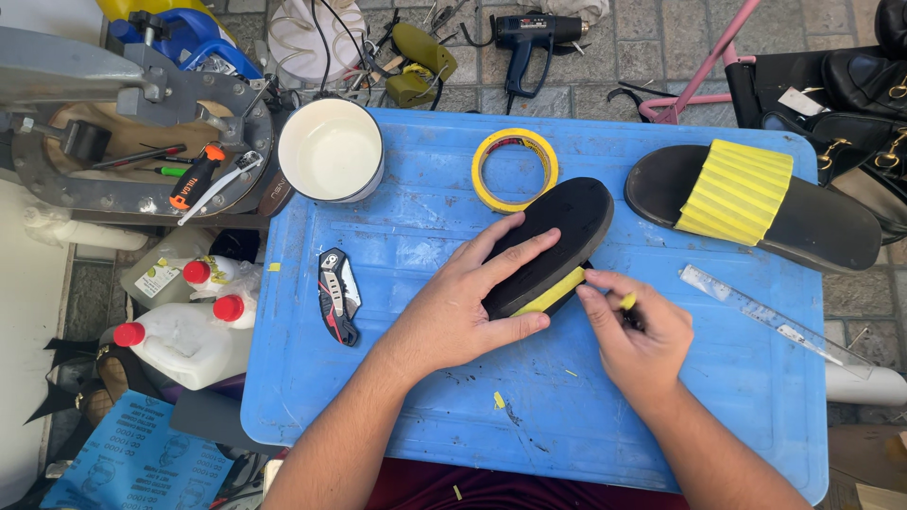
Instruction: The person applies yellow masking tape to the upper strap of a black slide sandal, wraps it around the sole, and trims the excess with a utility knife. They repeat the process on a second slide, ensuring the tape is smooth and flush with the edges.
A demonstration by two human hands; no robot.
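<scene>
The black sandal [553, 241] lies upside down near the middle of the blue counter [397, 397], with its dark sole facing up. It is turned this way so the yellow strap [551, 293] peeking out at its lower edge is easy to reach.

The left hand [463, 307] lies flat on the sandal. Its fingers [515, 257] are spread apart over the sole and press down, most likely to keep the sandal from sliding. The right hand [638, 331] is just beside the sandal, at the strap end. Its fingers are pinched together on a small tool with a yellow tip [627, 301], and the pointing finger touches the edge where strap and sole meet. I cannot tell what kind of tool it is.

The other things sit around the sandal, close enough to grab. A roll of yellow tape [515, 170] lies just above the sandal. A second sandal [756, 203] with a wide yellow strap lies right side up to the sandal's right. A clear ruler [756, 312] lies past the right hand. A folding knife [337, 295] rests well to the sandal's left, closed. A white bowl [331, 151] stands at the counter's far left corner. Small yellow scraps [499, 400] lie on the counter below the sandal. White jugs with red caps [189, 331] stand on the floor, left of the counter.
</scene>
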